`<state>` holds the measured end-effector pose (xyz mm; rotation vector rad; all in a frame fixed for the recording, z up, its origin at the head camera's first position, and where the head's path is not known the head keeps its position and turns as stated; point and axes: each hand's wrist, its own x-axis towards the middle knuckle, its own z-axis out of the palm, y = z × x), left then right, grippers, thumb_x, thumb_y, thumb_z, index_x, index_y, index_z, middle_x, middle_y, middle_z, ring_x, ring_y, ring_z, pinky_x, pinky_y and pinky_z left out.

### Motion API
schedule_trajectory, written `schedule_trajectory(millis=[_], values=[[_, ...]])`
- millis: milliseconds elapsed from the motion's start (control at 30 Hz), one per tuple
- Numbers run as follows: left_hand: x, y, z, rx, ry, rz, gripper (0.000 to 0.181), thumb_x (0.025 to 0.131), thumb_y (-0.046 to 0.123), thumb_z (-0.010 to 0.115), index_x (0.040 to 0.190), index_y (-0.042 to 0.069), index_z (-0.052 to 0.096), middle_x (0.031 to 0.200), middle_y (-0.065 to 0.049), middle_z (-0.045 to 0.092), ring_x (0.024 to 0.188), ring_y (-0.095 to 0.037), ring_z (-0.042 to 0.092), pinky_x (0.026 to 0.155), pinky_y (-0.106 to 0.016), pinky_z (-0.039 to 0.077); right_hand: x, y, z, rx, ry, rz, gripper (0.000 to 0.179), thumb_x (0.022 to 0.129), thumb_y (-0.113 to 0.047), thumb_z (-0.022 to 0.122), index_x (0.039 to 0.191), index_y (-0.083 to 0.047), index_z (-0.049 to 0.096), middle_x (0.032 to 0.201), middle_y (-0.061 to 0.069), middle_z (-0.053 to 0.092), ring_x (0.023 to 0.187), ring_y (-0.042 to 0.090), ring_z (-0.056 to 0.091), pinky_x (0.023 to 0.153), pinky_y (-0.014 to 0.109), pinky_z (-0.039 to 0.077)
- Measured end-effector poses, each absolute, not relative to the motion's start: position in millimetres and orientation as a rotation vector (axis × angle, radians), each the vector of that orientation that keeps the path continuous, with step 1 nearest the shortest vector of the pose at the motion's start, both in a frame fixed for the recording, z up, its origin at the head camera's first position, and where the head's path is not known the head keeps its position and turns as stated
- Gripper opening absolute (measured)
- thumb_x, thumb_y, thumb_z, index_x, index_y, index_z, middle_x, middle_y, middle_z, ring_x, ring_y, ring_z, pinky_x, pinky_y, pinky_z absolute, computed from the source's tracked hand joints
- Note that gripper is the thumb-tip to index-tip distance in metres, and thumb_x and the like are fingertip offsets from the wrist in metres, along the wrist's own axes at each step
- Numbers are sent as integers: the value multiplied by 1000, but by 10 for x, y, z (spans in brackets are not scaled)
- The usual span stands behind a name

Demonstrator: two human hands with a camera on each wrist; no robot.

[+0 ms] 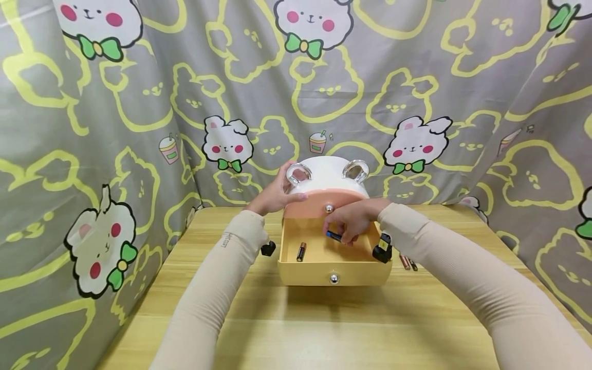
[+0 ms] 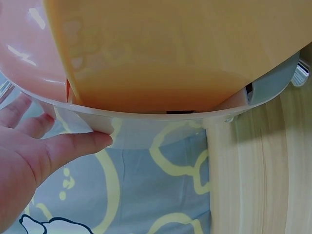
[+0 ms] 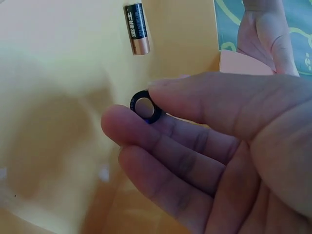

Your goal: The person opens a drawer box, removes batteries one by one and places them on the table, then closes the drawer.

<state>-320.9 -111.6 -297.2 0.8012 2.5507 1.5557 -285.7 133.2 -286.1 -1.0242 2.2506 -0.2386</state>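
A small bear-eared drawer box (image 1: 326, 177), white on top with a pink upper drawer (image 1: 311, 204), stands on the table. Its yellow lower drawer (image 1: 305, 275) is pulled out toward me. Over that drawer my right hand (image 1: 355, 218) pinches a battery (image 3: 145, 108) with a blue end between thumb and fingers. A second battery (image 1: 301, 252), black and copper, lies in the drawer's left part. My left hand (image 1: 276, 192) rests against the left side of the box, its thumb (image 2: 85, 142) and fingers extended along the shell. Part of that hand is hidden behind an ear in the head view.
Several more batteries (image 1: 405, 262) lie on the wooden table (image 1: 222, 308) just right of the drawer. Behind and beside the table hangs a grey patterned curtain (image 1: 259, 92). Each wrist carries a small black camera (image 1: 382, 249).
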Motion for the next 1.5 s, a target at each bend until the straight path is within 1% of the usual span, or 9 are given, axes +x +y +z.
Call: schedule_trajectory(millis=[133,300,400,567,833,1100,1233,1400,1500], values=[[-3200,-1114,-2972,794,2558,1558,104,82,28,79,152,30,3,155,-6,30,143,-20,22,115,-35,16,-2832,1350,-2849,-999,2268,-271,43,91,1,63,130,-10,50,80,2,65,69,13,62,66,25,52],[-3200,-1110,-2973,808,2548,1571,102,82,25,79,152,28,4,155,-7,30,143,-18,22,115,-33,15,-2815,1390,-2852,-1001,2284,-299,41,91,0,65,127,-10,50,80,4,64,75,23,66,66,27,53],[-3207,-1110,-2975,807,2544,1574,103,83,25,79,153,27,3,155,-7,30,144,-18,21,115,-33,15,-2799,1415,-2854,-1004,2292,-312,40,90,0,65,127,-9,50,78,4,65,78,27,67,67,27,53],[-3214,-1109,-2976,790,2550,1568,105,82,25,79,153,27,2,155,-8,31,144,-20,22,115,-35,16,-2770,1453,-2838,-1011,2303,-329,40,90,0,65,126,-9,50,76,3,65,75,25,67,66,27,53],[-3230,-1102,-2982,798,2540,1576,104,83,23,78,153,26,1,154,-9,31,143,-19,22,115,-33,16,-2744,1494,-2807,-1041,2304,-333,39,90,1,65,125,-9,51,74,3,64,74,26,66,65,26,52],[-3230,-1101,-2982,810,2538,1578,104,83,22,78,153,26,1,154,-10,33,143,-18,22,115,-31,15,-2706,1539,-2775,-1035,2313,-354,38,90,2,65,123,-10,52,74,3,64,72,22,65,66,26,52],[-3222,-1095,-2979,802,2536,1579,104,83,22,78,153,26,1,154,-9,32,143,-18,22,115,-31,16,-2690,1575,-2770,-1024,2323,-373,38,89,2,65,124,-9,52,75,3,64,72,24,65,65,27,51],[-3196,-1092,-2954,789,2522,1573,105,84,21,77,153,26,-1,156,-10,28,144,-19,19,115,-32,13,-2688,1608,-2775,-1010,2352,-357,38,90,-1,66,124,-10,53,76,3,63,70,18,63,66,28,52],[-3118,-1086,-2883,784,2501,1578,105,84,17,77,154,23,-1,156,-13,27,145,-22,18,116,-33,12,-2682,1623,-2771,-1003,2363,-346,37,90,-2,67,123,-11,53,77,3,63,70,17,63,66,28,52]])
